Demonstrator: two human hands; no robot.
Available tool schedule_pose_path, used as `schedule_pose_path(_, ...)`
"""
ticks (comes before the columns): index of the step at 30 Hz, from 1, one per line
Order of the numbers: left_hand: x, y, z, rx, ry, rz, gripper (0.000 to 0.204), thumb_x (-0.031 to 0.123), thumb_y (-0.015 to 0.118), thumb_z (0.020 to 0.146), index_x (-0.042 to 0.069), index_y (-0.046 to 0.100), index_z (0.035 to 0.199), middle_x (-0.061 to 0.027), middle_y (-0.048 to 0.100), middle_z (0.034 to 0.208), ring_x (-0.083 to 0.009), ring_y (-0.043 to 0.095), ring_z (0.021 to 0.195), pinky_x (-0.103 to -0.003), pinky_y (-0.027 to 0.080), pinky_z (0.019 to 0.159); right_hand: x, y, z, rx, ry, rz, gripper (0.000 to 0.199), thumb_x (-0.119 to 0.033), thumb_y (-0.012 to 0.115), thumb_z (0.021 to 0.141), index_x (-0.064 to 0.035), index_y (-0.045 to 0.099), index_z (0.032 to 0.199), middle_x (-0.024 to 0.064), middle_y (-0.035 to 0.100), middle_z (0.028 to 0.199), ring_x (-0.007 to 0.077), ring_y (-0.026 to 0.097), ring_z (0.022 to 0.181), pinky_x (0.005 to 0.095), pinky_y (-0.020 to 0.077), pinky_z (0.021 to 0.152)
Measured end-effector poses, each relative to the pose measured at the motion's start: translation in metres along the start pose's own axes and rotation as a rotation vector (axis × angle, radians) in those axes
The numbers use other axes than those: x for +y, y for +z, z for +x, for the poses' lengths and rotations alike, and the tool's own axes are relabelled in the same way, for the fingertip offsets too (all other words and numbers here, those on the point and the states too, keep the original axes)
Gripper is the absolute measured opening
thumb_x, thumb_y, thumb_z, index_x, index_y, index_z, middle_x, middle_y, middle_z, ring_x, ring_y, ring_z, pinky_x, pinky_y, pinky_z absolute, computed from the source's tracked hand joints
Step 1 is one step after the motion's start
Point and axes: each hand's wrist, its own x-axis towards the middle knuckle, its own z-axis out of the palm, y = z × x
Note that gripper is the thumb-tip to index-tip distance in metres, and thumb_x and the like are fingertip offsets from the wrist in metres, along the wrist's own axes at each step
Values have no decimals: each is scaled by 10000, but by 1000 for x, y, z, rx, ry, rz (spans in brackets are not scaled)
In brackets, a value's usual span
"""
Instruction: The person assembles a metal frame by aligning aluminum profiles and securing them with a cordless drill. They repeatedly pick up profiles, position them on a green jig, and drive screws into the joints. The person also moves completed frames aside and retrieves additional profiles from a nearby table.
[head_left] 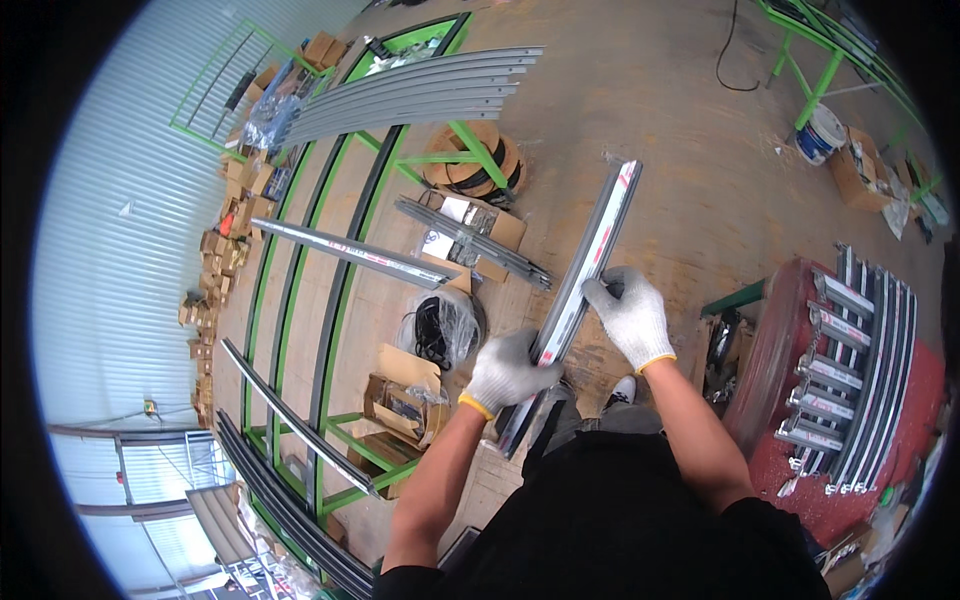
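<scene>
— What does the person have in hand?

— A long grey metal profile (pixel 585 270) with a red-and-white strip along one face. It runs slantwise from near the person's knees up and away over the plywood floor (pixel 660 120). Both hands wear white knit gloves with yellow cuffs.

— State of each grip?

— The left hand (pixel 505 372) is clenched around the lower part of the profile. The right hand (pixel 630 315) is wrapped on it a little higher, fingers over the edge. Both grasp the same piece, hands near each other but apart.

— Is its lower end resting on anything?

— It ends just beside the person's white shoe (pixel 622 390); whether it touches the floor I cannot tell.

— Surroundings?

— To the left, a green steel frame (pixel 340 290) with similar profiles laid across it. Beside it, open cardboard boxes (pixel 400 395) and a black coil in clear plastic wrap (pixel 440 330). Further off, a stack of curved grey rails (pixel 420 90). To the right, a red bench (pixel 780 350) carrying a row of short grey profiles (pixel 850 370) lying side by side.
</scene>
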Motion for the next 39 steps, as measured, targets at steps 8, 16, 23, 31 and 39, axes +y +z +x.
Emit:
schedule_pose_path(8,-85,-27,-55,-110,-63,-109,430,420,806,706,31,698,856,-185,679,808,-338,682,763,-435,550,736,-24,52,47,-115,101,110,569,-440,798,868,64,693,1110,211,769,954,310,761,859,411,585,805)
schedule_pose_path(16,-172,-44,-60,-259,-221,-341,516,418,882,710,15,749,1004,-102,709,837,-194,670,769,-340,545,732,-23,121,48,-125,269,257,257,-256,708,972,-26,665,1079,64,716,896,132,698,810,300,587,729)
schedule_pose_path(23,-210,-61,44,347,-344,-1201,447,512,708,989,90,624,870,48,467,578,-64,393,490,-237,335,474,-30,177,-2,-190,208,199,395,-331,754,930,7,701,1128,175,766,981,271,743,901,388,570,831)
schedule_pose_path(31,-198,-76,122,653,-499,-1538,289,360,814,939,85,725,961,36,626,727,-73,536,538,-243,419,482,-52,207,-14,-408,291,-45,316,-311,730,937,-11,705,1032,133,730,868,241,687,842,389,533,830)
schedule_pose_path(39,-213,-67,126,623,-483,-1512,325,318,837,915,54,726,1068,-14,691,853,-114,621,648,-267,505,554,-58,209,-1,-410,226,8,339,-332,701,943,6,699,975,153,705,822,270,672,772,412,526,774)
